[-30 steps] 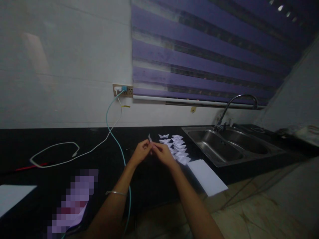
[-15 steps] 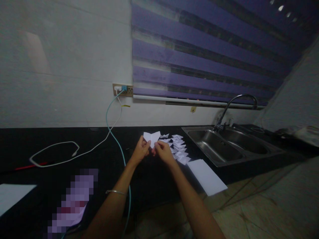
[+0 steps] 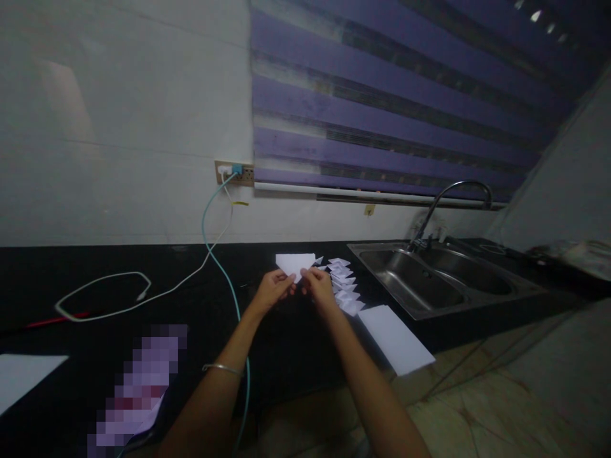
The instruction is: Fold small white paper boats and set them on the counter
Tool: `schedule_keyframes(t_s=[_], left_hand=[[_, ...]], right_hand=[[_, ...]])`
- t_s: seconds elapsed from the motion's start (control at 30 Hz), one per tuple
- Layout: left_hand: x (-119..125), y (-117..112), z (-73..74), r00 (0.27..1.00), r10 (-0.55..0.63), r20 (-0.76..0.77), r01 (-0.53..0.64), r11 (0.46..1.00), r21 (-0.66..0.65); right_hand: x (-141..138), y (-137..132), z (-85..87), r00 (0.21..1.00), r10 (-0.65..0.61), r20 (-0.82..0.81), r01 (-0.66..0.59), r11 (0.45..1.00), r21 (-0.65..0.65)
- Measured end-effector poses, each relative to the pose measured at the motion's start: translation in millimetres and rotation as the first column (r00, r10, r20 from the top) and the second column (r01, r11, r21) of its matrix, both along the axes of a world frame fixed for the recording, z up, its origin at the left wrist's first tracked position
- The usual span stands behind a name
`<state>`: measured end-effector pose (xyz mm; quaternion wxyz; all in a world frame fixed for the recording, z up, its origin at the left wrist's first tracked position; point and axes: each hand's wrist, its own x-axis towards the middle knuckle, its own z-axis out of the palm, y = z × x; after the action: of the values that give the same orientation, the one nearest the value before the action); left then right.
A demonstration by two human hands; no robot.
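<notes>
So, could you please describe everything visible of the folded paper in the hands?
The folded paper is plain white and smooth-looking, with a straight top edge and sides narrowing downward. Its broad face is turned toward the viewer, over the dark countertop. The left hand and right hand pinch it low on either side, hiding part of its lower end.

Left hand (image 3: 273,291), right hand (image 3: 319,287) pinch folded paper (image 3: 294,261).
</notes>
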<state>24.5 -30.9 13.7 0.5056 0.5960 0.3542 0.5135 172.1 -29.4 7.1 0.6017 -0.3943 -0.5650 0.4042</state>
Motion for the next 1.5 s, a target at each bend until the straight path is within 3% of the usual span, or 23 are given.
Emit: schedule_keyframes(t_s=[0.23, 0.5, 0.73, 0.9, 1.13, 1.5], left_hand=[[1, -3, 0.0, 0.999, -0.042, -0.014, 0.043, 0.998, 0.044], [1, 0, -3.1, 0.996, -0.057, -0.062, 0.062, 0.995, 0.082], [-2, 2, -7.8, 0.992, -0.018, -0.121, 0.036, 0.988, 0.149], [-4, 6, -14.8, 0.976, 0.01, -0.216, 0.04, 0.974, 0.223], [-3, 7, -17.7, 0.969, 0.019, -0.248, 0.045, 0.967, 0.249], [-2, 7, -20.2, 0.955, 0.078, -0.287, 0.003, 0.962, 0.272]], right_hand=[[0, -2, 6.9, 0.995, -0.066, -0.078, 0.069, 0.997, 0.045], [4, -11, 13.4, 0.959, -0.225, 0.173, 0.185, 0.958, 0.221], [7, -14, 14.8, 0.84, -0.417, 0.348, 0.229, 0.853, 0.468], [8, -9, 7.4, 0.813, -0.395, 0.429, 0.171, 0.865, 0.472], [7, -5, 2.6, 0.767, -0.452, 0.456, 0.147, 0.815, 0.561], [2, -10, 3.4, 0.7, -0.529, 0.48, 0.178, 0.78, 0.599]])
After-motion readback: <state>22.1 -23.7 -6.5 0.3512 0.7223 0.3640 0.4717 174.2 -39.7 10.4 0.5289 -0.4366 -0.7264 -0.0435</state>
